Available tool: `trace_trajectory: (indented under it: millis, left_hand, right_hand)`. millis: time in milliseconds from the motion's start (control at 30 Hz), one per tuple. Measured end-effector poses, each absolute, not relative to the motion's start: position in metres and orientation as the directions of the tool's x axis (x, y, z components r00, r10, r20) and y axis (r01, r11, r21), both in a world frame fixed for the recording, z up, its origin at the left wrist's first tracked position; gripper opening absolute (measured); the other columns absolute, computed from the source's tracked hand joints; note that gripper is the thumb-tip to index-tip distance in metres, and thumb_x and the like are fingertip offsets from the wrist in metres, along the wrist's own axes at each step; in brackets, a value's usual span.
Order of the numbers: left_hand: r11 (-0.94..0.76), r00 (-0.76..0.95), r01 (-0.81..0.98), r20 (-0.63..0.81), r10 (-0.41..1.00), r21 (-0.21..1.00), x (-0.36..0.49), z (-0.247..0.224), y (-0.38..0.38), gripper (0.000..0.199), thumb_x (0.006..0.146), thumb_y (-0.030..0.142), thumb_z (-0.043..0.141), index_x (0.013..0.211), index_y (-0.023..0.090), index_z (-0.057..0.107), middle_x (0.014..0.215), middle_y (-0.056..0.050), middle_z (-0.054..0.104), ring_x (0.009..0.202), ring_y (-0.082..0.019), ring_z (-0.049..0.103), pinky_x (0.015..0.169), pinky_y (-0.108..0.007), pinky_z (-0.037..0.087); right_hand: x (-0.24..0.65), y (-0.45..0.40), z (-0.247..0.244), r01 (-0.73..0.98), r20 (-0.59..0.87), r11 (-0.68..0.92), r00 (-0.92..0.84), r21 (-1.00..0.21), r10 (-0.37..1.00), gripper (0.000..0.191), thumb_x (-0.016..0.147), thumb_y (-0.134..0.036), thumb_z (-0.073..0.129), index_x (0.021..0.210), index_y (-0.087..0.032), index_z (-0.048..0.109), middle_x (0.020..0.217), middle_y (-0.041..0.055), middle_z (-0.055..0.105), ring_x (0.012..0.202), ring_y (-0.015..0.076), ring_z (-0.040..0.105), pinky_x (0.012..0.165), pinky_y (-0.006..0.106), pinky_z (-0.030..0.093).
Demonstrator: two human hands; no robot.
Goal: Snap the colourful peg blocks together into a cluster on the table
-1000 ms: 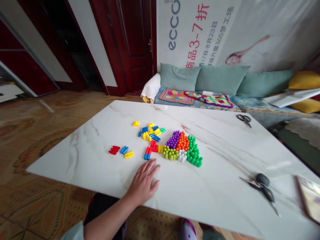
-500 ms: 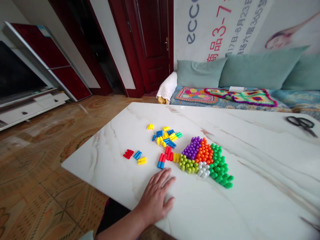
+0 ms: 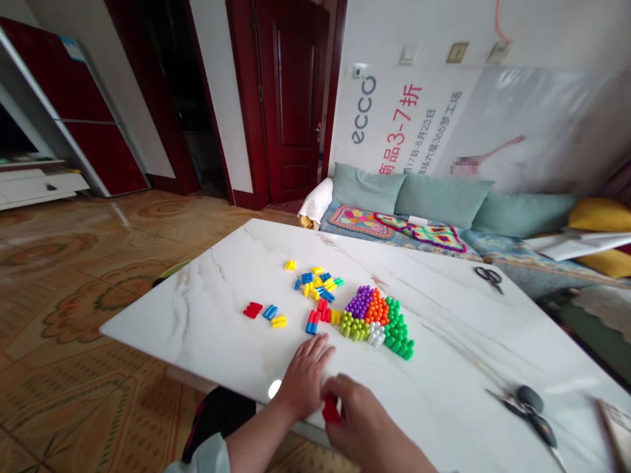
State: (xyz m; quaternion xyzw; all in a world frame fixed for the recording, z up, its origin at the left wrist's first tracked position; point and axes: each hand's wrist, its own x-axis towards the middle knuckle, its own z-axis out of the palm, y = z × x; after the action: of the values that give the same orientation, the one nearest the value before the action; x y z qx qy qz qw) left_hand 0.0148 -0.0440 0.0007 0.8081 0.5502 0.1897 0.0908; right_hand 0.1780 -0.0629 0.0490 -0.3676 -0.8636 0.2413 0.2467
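Observation:
My left hand (image 3: 304, 376) rests on the white marbled table, fingers stretched out. Just beyond its fingertips stands a red-and-blue pair of small plastic pieces (image 3: 312, 322). Close beside its wrist, my right hand (image 3: 359, 417) is closed around a red piece (image 3: 331, 410), partly hidden by the fingers. Farther right, bead-like pieces are grouped by colour: purple (image 3: 359, 301), orange (image 3: 377, 307), green (image 3: 398, 330), olive (image 3: 354, 326) and white (image 3: 376, 334). Red (image 3: 253, 309), blue (image 3: 270, 311) and yellow (image 3: 279, 321) pieces lie to the left, with a mixed blue-and-yellow heap (image 3: 315, 286) behind.
Black-handled scissors (image 3: 531, 415) lie at the table's right front, and a second black pair (image 3: 489, 276) at the far right. A sofa with green cushions (image 3: 367, 188) stands behind the table (image 3: 172, 309). A flat object (image 3: 614, 433) is cut off at the right edge.
My right hand has come into view from below with a red piece in it. The camera has turned up and to the right. My left hand stays flat on the table.

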Motion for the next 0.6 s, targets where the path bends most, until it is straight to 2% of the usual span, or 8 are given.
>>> trace_trajectory:
  millis: [67,133,233,300,367,500,600]
  left_hand:
    - [-0.374,0.306,0.85,0.231,0.924,0.37,0.015,-0.001,-0.043,0.063,0.077,0.025,0.055,0.138,0.019,0.043,0.148,-0.01,0.037,0.138,-0.029,0.029,0.114,-0.049,0.025]
    - [-0.367,0.286,0.848,0.252,0.924,0.383,0.016,-0.001,-0.042,0.057,0.078,0.029,0.055,0.133,0.018,0.048,0.14,-0.012,0.047,0.134,-0.03,0.036,0.113,-0.05,0.026]
    - [-0.397,0.303,0.834,0.283,0.91,0.385,0.015,0.0,-0.041,0.059,0.08,0.033,0.055,0.136,0.019,0.044,0.143,-0.011,0.044,0.134,-0.028,0.036,0.113,-0.048,0.027]
    - [-0.4,0.302,0.832,0.293,0.907,0.385,0.015,-0.001,-0.042,0.061,0.082,0.032,0.054,0.14,0.022,0.04,0.148,-0.008,0.038,0.137,-0.027,0.032,0.113,-0.047,0.027]
    - [-0.387,0.292,0.836,0.283,0.914,0.388,0.014,-0.003,-0.042,0.057,0.083,0.034,0.053,0.138,0.024,0.041,0.15,-0.006,0.035,0.138,-0.026,0.028,0.113,-0.046,0.027]
    - [-0.362,0.274,0.851,0.267,0.924,0.379,0.015,-0.005,-0.042,0.052,0.084,0.035,0.054,0.135,0.025,0.045,0.151,-0.006,0.033,0.139,-0.026,0.027,0.113,-0.045,0.026]
    - [-0.361,0.27,0.857,0.277,0.922,0.367,0.015,-0.004,-0.042,0.052,0.083,0.032,0.055,0.134,0.024,0.047,0.15,-0.006,0.035,0.139,-0.025,0.028,0.113,-0.045,0.026]
  right_hand:
    - [0.153,-0.019,0.062,0.583,0.234,0.524,-0.5,-0.62,0.834,0.02,0.071,-0.011,0.058,0.086,-0.021,0.065,0.079,0.0014,0.064,0.068,0.0141,0.059,0.063,0.025,0.048]
    - [0.129,0.013,0.068,0.6,0.264,0.442,-0.365,-0.667,0.893,0.026,0.067,-0.008,0.057,0.09,-0.02,0.063,0.083,0.0023,0.064,0.069,0.0139,0.06,0.066,0.026,0.049]
    - [0.117,0.026,0.059,0.574,0.29,0.363,-0.219,-0.734,0.932,0.038,0.07,-0.015,0.061,0.107,-0.018,0.058,0.095,0.0055,0.061,0.065,0.0126,0.06,0.064,0.027,0.051]
    - [0.132,0.014,0.045,0.565,0.351,0.403,-0.205,-0.72,0.914,0.032,0.077,-0.018,0.057,0.108,-0.018,0.057,0.099,0.0068,0.059,0.068,0.0126,0.06,0.067,0.028,0.051]
    - [0.163,-0.005,0.031,0.599,0.385,0.479,-0.288,-0.642,0.877,0.025,0.084,-0.022,0.051,0.108,-0.02,0.057,0.098,0.0059,0.059,0.067,0.0126,0.06,0.066,0.028,0.051]
    - [0.236,-0.036,0.019,0.695,0.341,0.614,-0.513,-0.374,0.788,0.017,0.088,-0.023,0.046,0.097,-0.021,0.06,0.093,0.0063,0.059,0.082,0.0184,0.06,0.074,0.033,0.05]
    - [0.269,-0.042,0.017,0.734,0.333,0.618,-0.529,-0.282,0.78,0.017,0.088,-0.022,0.046,0.098,-0.021,0.059,0.097,0.008,0.059,0.09,0.0212,0.058,0.079,0.036,0.05]
